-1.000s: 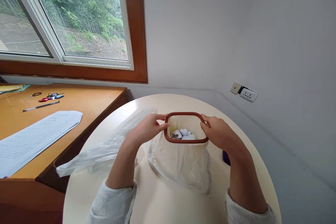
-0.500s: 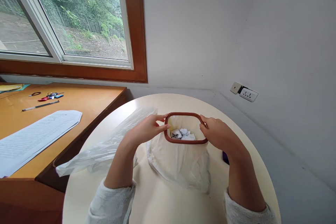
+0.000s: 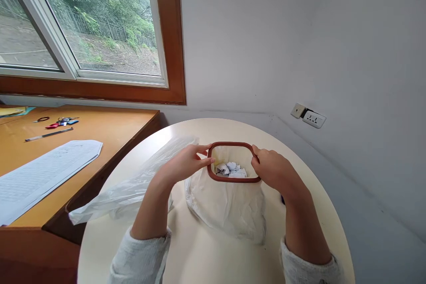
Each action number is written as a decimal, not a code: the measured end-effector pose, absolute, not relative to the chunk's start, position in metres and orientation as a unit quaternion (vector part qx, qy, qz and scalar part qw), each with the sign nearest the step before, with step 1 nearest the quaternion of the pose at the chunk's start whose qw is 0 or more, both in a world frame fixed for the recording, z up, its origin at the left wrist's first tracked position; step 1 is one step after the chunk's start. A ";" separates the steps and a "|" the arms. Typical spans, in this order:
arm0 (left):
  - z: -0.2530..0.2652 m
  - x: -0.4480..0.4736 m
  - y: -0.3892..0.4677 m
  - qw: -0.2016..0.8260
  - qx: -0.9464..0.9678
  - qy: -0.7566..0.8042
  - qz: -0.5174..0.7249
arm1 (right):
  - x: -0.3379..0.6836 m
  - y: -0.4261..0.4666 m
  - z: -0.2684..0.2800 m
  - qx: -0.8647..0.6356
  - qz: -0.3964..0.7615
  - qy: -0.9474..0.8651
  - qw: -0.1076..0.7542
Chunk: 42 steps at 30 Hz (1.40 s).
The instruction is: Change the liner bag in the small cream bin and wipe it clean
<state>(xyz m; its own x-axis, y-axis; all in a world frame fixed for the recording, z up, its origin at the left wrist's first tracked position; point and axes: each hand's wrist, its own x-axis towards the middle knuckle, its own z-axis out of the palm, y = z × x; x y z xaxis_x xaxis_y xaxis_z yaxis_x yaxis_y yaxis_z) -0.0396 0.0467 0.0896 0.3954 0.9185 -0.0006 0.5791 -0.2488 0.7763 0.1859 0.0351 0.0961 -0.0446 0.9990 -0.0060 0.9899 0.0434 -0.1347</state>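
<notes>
A small trash bin stands on the round table, topped by a brown rounded-rectangle rim (image 3: 234, 180). A translucent white bag (image 3: 226, 211) drapes down outside it, spreading onto the tabletop toward me. Inside lie crumpled and torn white paper scraps (image 3: 233, 169). My left hand (image 3: 188, 162) pinches the rim's left side between thumb and fingers. On the right side, my right hand (image 3: 273, 166) grips the rim, thumb toward the inside. Another clear plastic bag (image 3: 133, 186) lies loosely spread left of the bin, partly behind my left forearm.
The round cream table (image 3: 206, 262) meets a wooden desk (image 3: 133, 126) at left. On the desk are written sheets (image 3: 49, 171), a pen (image 3: 49, 134) and keys (image 3: 65, 121). A dark object (image 3: 282, 199) is mostly hidden behind my right forearm. A wall socket (image 3: 314, 119) sits at right.
Both hands keep their grip on the rim. My right hand and forearm have shifted slightly left, covering more of the dark object. The whole view has drifted a little.
</notes>
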 end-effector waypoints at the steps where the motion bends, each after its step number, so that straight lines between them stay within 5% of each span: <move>1: 0.089 -0.039 0.047 0.358 0.755 0.496 0.237 | 0.186 0.035 0.096 -0.689 0.051 -0.722 0.044; 42: 0.092 -0.040 0.042 0.336 0.776 0.487 0.220 | 0.185 0.047 0.087 -0.693 0.097 -0.714 0.032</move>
<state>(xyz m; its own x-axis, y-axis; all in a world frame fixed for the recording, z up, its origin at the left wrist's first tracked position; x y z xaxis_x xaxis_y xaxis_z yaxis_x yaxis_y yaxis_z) -0.0400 0.0424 0.0922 0.4296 0.9029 0.0141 0.6082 -0.3008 0.7346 0.1854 0.0473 0.0872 -0.0382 0.9952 -0.0896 0.9829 0.0212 -0.1831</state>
